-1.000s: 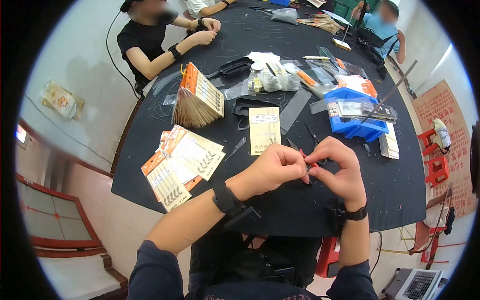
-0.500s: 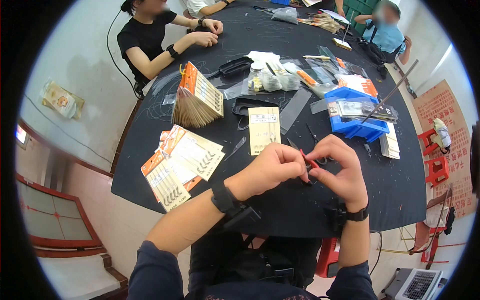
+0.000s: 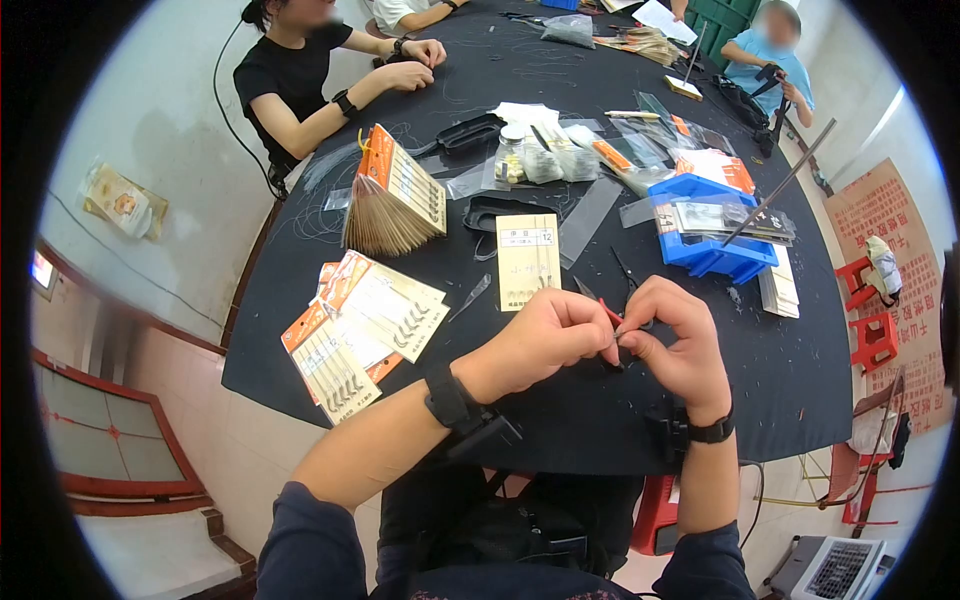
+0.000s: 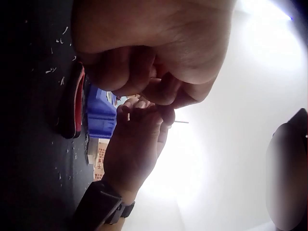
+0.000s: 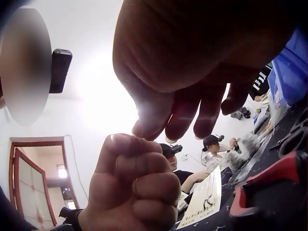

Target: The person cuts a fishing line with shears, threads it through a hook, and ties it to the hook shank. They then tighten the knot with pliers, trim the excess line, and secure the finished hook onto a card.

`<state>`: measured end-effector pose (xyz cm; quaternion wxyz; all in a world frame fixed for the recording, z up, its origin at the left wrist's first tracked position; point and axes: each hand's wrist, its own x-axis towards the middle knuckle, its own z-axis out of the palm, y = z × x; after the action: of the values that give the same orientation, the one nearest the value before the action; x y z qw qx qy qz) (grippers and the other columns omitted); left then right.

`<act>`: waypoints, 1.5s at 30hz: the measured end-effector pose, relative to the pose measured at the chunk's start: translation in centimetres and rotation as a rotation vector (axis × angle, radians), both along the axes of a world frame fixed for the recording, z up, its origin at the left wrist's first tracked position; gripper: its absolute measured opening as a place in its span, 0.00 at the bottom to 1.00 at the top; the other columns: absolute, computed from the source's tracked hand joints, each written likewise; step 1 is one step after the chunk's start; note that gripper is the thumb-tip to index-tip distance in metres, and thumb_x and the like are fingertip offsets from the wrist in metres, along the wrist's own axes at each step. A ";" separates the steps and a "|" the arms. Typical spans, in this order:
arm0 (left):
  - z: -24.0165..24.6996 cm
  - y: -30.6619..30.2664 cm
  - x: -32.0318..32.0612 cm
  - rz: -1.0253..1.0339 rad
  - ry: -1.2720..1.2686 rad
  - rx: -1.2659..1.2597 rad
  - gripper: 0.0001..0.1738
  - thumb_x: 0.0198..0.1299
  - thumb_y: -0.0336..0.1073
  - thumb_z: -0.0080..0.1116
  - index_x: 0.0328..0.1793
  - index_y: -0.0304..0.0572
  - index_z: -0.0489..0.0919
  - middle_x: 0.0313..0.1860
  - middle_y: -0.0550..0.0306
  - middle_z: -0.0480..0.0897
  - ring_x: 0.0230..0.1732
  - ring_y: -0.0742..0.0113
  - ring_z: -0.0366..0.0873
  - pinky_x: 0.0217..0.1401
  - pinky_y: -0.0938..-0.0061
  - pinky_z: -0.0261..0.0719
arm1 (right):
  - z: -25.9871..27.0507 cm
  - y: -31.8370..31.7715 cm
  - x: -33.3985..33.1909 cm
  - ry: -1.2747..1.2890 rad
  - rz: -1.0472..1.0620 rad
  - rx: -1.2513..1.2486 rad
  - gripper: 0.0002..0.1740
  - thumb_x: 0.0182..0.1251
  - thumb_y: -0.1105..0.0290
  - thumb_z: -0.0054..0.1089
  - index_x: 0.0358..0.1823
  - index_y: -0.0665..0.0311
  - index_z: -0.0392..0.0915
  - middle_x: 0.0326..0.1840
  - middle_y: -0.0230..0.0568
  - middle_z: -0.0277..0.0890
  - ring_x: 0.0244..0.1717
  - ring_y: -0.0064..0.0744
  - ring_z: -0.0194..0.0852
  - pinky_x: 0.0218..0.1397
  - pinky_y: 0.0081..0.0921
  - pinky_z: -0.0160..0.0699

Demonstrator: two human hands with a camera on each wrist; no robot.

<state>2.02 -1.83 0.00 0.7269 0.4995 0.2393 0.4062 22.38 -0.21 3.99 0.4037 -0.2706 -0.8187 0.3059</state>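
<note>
Above the dark table, my left hand (image 3: 550,340) is curled, its thumb and forefinger pinching something tiny. Fingertips of my right hand (image 3: 683,345) meet it there, thumb and forefinger pinched; the item between them is too small to identify. In the right wrist view a fine line crosses the curled fingers of my left hand (image 5: 139,187), while the other fingers of my right hand (image 5: 192,62) are spread. Red-handled pliers or cutters (image 5: 269,175) lie on the table beneath. A printed card with hooks (image 3: 528,260) lies just beyond my left hand.
Hook cards (image 3: 390,305) lie fanned at left, beside a thick standing card bundle (image 3: 400,195). A blue bin (image 3: 710,255) with a slanting rod stands at right. A jar (image 3: 512,155), plastic bags and black scissors (image 3: 625,268) lie farther back. Other people sit around the table.
My right fingertips have shifted slightly left, closing a small gap to my left fingertips. My left hand has hardly moved. The person at upper right has lowered their arms and handles a black strap.
</note>
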 end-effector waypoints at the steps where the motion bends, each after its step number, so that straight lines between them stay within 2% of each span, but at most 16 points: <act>1: -0.1 0.0 0.0 0.001 0.004 0.012 0.10 0.64 0.36 0.62 0.32 0.39 0.81 0.31 0.57 0.84 0.23 0.83 0.63 0.26 0.85 0.58 | 0.0 0.0 0.0 -0.001 -0.001 0.004 0.08 0.52 0.75 0.72 0.28 0.67 0.79 0.29 0.39 0.75 0.32 0.34 0.74 0.36 0.26 0.71; 10: 0.1 -0.2 -0.2 0.034 -0.050 0.075 0.08 0.61 0.32 0.59 0.31 0.36 0.81 0.29 0.57 0.83 0.23 0.83 0.63 0.26 0.84 0.59 | 0.7 -0.1 0.2 -0.003 0.004 0.001 0.08 0.54 0.73 0.70 0.33 0.67 0.81 0.30 0.37 0.76 0.32 0.30 0.73 0.36 0.25 0.69; 13: 0.1 0.1 -0.5 0.072 -0.044 0.070 0.07 0.61 0.31 0.58 0.31 0.36 0.81 0.29 0.57 0.83 0.23 0.82 0.64 0.26 0.84 0.59 | 0.8 0.1 0.9 0.003 -0.213 -0.085 0.08 0.58 0.73 0.66 0.37 0.68 0.81 0.31 0.34 0.76 0.32 0.26 0.72 0.38 0.23 0.70; 16: 0.0 0.5 -0.9 0.118 -0.047 0.041 0.07 0.61 0.30 0.58 0.32 0.37 0.81 0.29 0.57 0.83 0.23 0.82 0.64 0.26 0.85 0.60 | -0.4 1.2 1.9 -0.149 -0.499 -0.063 0.09 0.54 0.70 0.70 0.33 0.67 0.81 0.32 0.40 0.76 0.33 0.34 0.75 0.40 0.28 0.73; 19: 0.0 0.8 -1.1 0.176 -0.059 0.013 0.06 0.61 0.30 0.58 0.32 0.37 0.81 0.30 0.57 0.83 0.23 0.82 0.65 0.27 0.85 0.62 | -1.8 1.3 2.5 -0.417 -0.679 -0.014 0.13 0.50 0.66 0.74 0.31 0.67 0.81 0.33 0.44 0.75 0.35 0.41 0.76 0.41 0.33 0.75; 20: -0.2 0.9 -1.1 0.190 -0.067 0.012 0.06 0.61 0.29 0.57 0.32 0.37 0.82 0.30 0.57 0.83 0.23 0.82 0.65 0.27 0.85 0.63 | -1.6 1.2 2.2 -0.519 -0.729 -0.126 0.17 0.46 0.62 0.77 0.30 0.67 0.81 0.34 0.46 0.75 0.37 0.46 0.77 0.42 0.37 0.76; 23: -0.3 1.1 -1.3 0.209 -0.059 0.013 0.06 0.61 0.29 0.57 0.32 0.37 0.82 0.30 0.58 0.83 0.23 0.82 0.65 0.27 0.85 0.64 | -1.7 1.2 1.4 -0.632 -0.801 -0.129 0.18 0.44 0.61 0.78 0.25 0.68 0.80 0.34 0.51 0.75 0.38 0.49 0.77 0.43 0.38 0.78; 26: 0.0 1.1 -1.3 0.234 -0.053 0.018 0.06 0.61 0.29 0.56 0.32 0.37 0.81 0.30 0.58 0.83 0.23 0.83 0.65 0.27 0.85 0.64 | -1.3 1.9 1.4 -0.661 -0.737 -0.255 0.17 0.44 0.63 0.77 0.22 0.70 0.79 0.31 0.52 0.74 0.36 0.50 0.77 0.43 0.38 0.78; 27: 0.1 1.1 -1.3 0.246 -0.052 0.018 0.07 0.61 0.29 0.56 0.32 0.36 0.81 0.29 0.59 0.83 0.23 0.83 0.65 0.27 0.85 0.64 | -0.6 1.9 1.5 -0.672 -0.714 -0.335 0.16 0.47 0.63 0.75 0.22 0.71 0.81 0.32 0.52 0.78 0.36 0.42 0.79 0.41 0.35 0.78; 30: 0.8 1.0 -1.5 0.291 -0.073 0.029 0.08 0.60 0.29 0.55 0.31 0.35 0.82 0.26 0.62 0.80 0.23 0.83 0.64 0.27 0.85 0.63 | 0.4 2.8 2.7 -0.513 -0.684 -0.634 0.14 0.52 0.64 0.72 0.26 0.71 0.83 0.36 0.50 0.83 0.38 0.28 0.81 0.38 0.29 0.77; 31: 0.8 1.1 -1.6 0.304 -0.078 0.052 0.08 0.60 0.29 0.55 0.31 0.35 0.82 0.25 0.63 0.79 0.22 0.83 0.64 0.27 0.85 0.62 | 0.3 2.9 3.2 -0.414 -0.586 -0.686 0.12 0.61 0.66 0.68 0.33 0.70 0.85 0.43 0.45 0.84 0.41 0.20 0.80 0.41 0.23 0.79; 34: 0.7 1.3 -1.7 0.347 -0.088 0.096 0.08 0.60 0.28 0.54 0.30 0.34 0.82 0.22 0.65 0.76 0.21 0.84 0.63 0.26 0.85 0.61 | -0.9 2.7 3.4 0.142 -0.338 -0.845 0.10 0.66 0.69 0.65 0.39 0.71 0.84 0.44 0.40 0.84 0.42 0.23 0.80 0.46 0.22 0.81; 35: 0.7 1.4 -1.8 0.361 -0.090 0.097 0.09 0.60 0.28 0.54 0.30 0.33 0.82 0.21 0.66 0.75 0.21 0.84 0.63 0.26 0.85 0.60 | -1.2 2.7 3.3 0.244 -0.255 -0.860 0.12 0.68 0.70 0.63 0.47 0.71 0.82 0.45 0.39 0.83 0.44 0.26 0.81 0.51 0.23 0.83; 37: 0.8 1.4 -1.8 0.367 -0.074 0.103 0.09 0.60 0.28 0.54 0.30 0.33 0.82 0.21 0.67 0.74 0.21 0.84 0.62 0.25 0.84 0.59 | -1.6 2.3 3.0 0.392 -0.140 -0.871 0.13 0.66 0.68 0.66 0.46 0.70 0.81 0.47 0.39 0.81 0.45 0.27 0.80 0.51 0.24 0.83; 41: 0.8 1.6 -2.1 0.382 -0.055 0.141 0.09 0.60 0.27 0.54 0.30 0.33 0.82 0.21 0.68 0.74 0.21 0.85 0.61 0.25 0.84 0.58 | -1.7 1.5 2.5 0.581 0.076 -0.879 0.20 0.62 0.59 0.73 0.44 0.67 0.77 0.49 0.38 0.76 0.48 0.31 0.79 0.52 0.28 0.84; 45: 0.7 1.7 -2.2 0.389 -0.058 0.153 0.08 0.60 0.28 0.55 0.30 0.35 0.83 0.23 0.67 0.77 0.22 0.85 0.63 0.25 0.84 0.59 | -1.6 1.5 2.1 0.608 0.134 -0.835 0.29 0.57 0.46 0.72 0.42 0.61 0.70 0.52 0.41 0.69 0.51 0.34 0.77 0.53 0.33 0.84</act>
<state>-0.17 -0.14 0.70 0.6013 0.4858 0.2784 0.5701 24.47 1.27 2.43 0.4605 -0.2546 -0.4884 0.6961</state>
